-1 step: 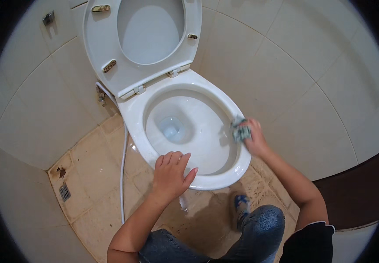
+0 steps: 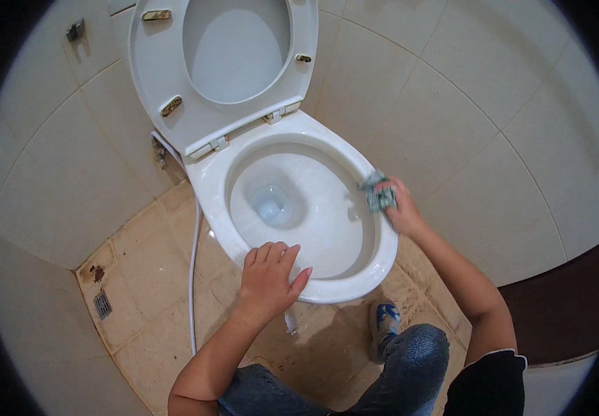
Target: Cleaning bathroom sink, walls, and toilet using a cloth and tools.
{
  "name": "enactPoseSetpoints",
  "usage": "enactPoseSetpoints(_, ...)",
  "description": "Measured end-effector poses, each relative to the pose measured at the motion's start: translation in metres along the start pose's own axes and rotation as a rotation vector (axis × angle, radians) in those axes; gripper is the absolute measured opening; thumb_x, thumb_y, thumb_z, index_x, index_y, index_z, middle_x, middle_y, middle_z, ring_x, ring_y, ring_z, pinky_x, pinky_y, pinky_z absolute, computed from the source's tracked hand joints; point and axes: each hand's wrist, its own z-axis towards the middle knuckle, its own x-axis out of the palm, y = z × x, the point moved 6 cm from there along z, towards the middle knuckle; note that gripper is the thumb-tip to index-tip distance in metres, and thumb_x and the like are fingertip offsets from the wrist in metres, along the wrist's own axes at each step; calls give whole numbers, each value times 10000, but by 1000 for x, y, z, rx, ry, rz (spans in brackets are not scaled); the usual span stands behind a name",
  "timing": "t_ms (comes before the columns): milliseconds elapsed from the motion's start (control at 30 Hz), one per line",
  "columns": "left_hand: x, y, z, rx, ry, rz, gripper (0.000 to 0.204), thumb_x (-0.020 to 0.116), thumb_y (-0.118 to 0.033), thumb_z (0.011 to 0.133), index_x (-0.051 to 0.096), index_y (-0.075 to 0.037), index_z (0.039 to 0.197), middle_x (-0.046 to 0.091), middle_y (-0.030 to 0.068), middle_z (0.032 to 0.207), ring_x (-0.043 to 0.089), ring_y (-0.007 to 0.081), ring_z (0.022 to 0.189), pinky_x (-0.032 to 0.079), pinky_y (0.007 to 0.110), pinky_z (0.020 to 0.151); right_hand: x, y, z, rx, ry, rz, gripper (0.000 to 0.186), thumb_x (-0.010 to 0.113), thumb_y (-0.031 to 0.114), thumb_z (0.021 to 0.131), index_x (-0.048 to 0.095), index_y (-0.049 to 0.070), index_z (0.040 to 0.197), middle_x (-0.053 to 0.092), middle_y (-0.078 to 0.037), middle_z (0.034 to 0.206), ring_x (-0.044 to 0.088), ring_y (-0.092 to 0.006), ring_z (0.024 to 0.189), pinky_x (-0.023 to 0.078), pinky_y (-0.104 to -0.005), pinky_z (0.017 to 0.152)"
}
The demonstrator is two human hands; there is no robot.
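A white toilet bowl (image 2: 211, 208) stands before me, with its seat and lid (image 2: 157, 76) raised at the back. Water sits in the drain. My right hand (image 2: 403, 206) grips a green-and-white checked cloth (image 2: 381, 197), crumpled and pressed against the right side of the rim. Part of the cloth is hidden by my fingers. My left hand (image 2: 270, 277) rests on the front-left rim, palm down, its fingers spread and holding nothing.
A white hose (image 2: 194, 277) runs down left of the bowl from a wall valve (image 2: 160, 154). A floor drain (image 2: 102, 304) lies in the stained tan tiles. Pale tiled walls curve around, close on the right. My shoe (image 2: 386, 319) stands below the bowl.
My right hand has slid a little farther back along the right rim with the cloth. My left hand stays on the front-left rim.
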Motion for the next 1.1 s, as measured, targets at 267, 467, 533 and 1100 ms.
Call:
enactPoseSetpoints(267,3,-6,15,-200,137,231,569,608,-383,771,481,-101,1249,399,159,1322,301,354,1273,165,526,1039,48,-114,18,617,-106,914,297,489,89,853,560,59,1139,593,-51,1068,535,-137,977,403,-274,872)
enactPoseSetpoints(467,9,8,13,-513,-58,289,572,559,-308,814,394,-93,1317,254,189,1409,189,366,1325,84,528,1060,53,-96,65,197,11,1177,350,448,60,856,522,19,1196,579,-50,1120,523,-121,1014,386,-258,911)
enactPoseSetpoints(533,12,15,7,-580,-172,285,563,541,-283,831,373,-83,1330,237,191,1415,176,372,1327,86,521,1060,69,-107,77,256,40,1330,348,447,86,866,518,20,1200,571,-50,1127,524,-129,1020,384,-261,915)
enactPoseSetpoints(1100,19,42,-12,-1095,-505,-239,624,456,-17,862,151,-28,1406,252,132,1417,287,242,1284,220,327,1057,178,-143,130,631,396,1444,278,535,205,823,596,4,1004,626,-101,846,576,-187,806,442,-314,755)
